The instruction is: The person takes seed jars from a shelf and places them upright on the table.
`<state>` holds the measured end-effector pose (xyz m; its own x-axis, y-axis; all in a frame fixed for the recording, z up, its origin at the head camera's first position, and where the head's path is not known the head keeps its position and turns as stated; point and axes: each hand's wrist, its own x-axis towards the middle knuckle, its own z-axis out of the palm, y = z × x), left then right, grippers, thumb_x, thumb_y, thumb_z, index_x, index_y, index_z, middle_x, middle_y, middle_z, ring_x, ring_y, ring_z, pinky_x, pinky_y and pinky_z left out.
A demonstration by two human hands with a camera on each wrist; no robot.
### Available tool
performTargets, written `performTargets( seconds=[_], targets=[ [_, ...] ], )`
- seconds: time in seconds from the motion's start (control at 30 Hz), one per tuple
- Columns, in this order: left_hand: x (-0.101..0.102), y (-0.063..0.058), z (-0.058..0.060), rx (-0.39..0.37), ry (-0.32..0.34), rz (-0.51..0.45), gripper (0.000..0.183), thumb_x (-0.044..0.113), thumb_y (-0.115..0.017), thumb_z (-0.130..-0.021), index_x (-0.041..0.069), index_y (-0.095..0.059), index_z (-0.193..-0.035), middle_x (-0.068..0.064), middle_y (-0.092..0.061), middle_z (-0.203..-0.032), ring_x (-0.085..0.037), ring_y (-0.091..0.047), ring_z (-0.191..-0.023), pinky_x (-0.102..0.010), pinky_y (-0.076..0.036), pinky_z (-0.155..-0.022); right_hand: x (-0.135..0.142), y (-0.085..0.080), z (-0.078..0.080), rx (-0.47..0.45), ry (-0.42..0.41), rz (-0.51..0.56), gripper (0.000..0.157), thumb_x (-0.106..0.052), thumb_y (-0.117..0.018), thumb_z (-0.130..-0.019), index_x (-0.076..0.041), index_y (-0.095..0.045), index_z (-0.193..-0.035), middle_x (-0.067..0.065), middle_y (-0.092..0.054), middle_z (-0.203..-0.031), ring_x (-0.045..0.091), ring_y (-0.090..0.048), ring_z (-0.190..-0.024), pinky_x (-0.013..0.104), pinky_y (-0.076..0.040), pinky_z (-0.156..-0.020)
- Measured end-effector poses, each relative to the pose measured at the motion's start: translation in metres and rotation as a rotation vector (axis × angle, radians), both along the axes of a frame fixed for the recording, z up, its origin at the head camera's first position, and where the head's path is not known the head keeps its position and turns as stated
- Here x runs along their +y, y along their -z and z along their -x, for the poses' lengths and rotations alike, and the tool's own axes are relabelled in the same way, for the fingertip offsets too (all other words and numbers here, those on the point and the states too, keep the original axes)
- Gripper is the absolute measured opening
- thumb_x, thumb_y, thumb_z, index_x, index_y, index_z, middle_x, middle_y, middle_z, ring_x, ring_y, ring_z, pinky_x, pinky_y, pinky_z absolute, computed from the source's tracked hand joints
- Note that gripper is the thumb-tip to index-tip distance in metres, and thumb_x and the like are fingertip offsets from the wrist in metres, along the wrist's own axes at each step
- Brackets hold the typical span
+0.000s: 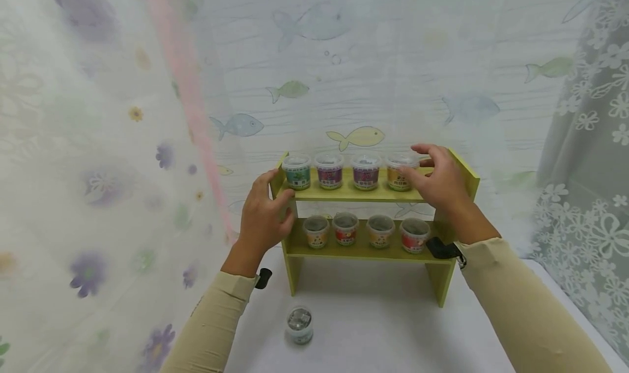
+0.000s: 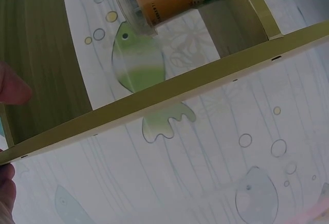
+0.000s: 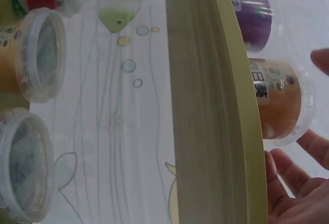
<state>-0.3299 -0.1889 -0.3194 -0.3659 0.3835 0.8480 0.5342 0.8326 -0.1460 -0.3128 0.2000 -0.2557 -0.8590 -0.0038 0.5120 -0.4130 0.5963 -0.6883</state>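
though white, tabletop (image 1: 373,329) near fish-print curtain (image 1: 403,72)

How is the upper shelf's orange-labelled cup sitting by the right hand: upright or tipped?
Upright: in the head view, the orange-labelled cup stands base-down on the upper shelf, its clear rim uppermost.

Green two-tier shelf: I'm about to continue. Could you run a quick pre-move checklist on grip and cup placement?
1. Left hand gripping the left side panel: ok, thumb inside, fingers outside.
2. Right hand secure on the orange-labelled cup at the top tier's right end: cannot tell; fingers surround it, contact unclear.
3. Top-tier cups upright: ok, four in a row.
4. Lower-tier cups upright: ok, four there.
5. Every cup on the shelf: not ok; a lone cup stands on the white table in front.
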Motion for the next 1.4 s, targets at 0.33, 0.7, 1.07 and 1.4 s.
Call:
performTargets(
  seconds=[0.33, 0.7, 1.07, 1.4],
  targets=[
    [-0.003, -0.004, -0.005, -0.016, -0.033, 0.009, 0.029, 0.017, -0.071, -0.085, 0.014, -0.075, -0.114, -0.026, -0.047, -0.151, -0.04, -0.048, -0.139, -0.052, -0.048, -0.11, -0.002, -0.015, 0.016, -0.206, -0.06, -0.018, 0.102, -0.076, -0.065, -0.085, -0.015, -0.037, -0.161, 0.013, -0.041, -0.163, 0.04, -0.043, -0.144, 0.062, -0.045, -0.108],
    [0.001, -0.005, -0.007, -0.017, -0.06, 0.013, 0.03, 0.015, -0.074, -0.083, 0.013, -0.076, -0.113, -0.026, -0.046, -0.15, -0.041, -0.049, -0.138, -0.053, -0.05, -0.107, 0.002, -0.011, 0.02, -0.164, -0.028, -0.106, 0.089, -0.074, -0.063, -0.087, -0.015, -0.052, -0.153, 0.012, -0.063, -0.118, 0.025, -0.054, -0.095, 0.037, -0.047, -0.074],
    [-0.001, -0.005, -0.007, -0.019, -0.046, -0.007, 0.029, 0.017, -0.072, -0.085, 0.012, -0.075, -0.113, -0.026, -0.046, -0.15, -0.042, -0.049, -0.137, -0.055, -0.051, -0.104, -0.002, -0.017, 0.017, -0.194, -0.052, -0.081, 0.09, -0.072, -0.065, -0.087, -0.011, -0.051, -0.153, 0.012, -0.062, -0.118, 0.025, -0.055, -0.093, 0.037, -0.048, -0.075],
    [0.0, 0.0, -0.002, -0.02, -0.032, -0.004, 0.032, 0.018, -0.075, -0.084, 0.012, -0.075, -0.115, -0.026, -0.044, -0.152, -0.043, -0.048, -0.138, -0.056, -0.05, -0.105, 0.0, -0.016, 0.01, -0.195, -0.041, -0.082, 0.091, -0.071, -0.066, -0.088, -0.008, -0.05, -0.152, 0.014, -0.065, -0.117, 0.025, -0.064, -0.091, 0.037, -0.052, -0.077]
  ],
)
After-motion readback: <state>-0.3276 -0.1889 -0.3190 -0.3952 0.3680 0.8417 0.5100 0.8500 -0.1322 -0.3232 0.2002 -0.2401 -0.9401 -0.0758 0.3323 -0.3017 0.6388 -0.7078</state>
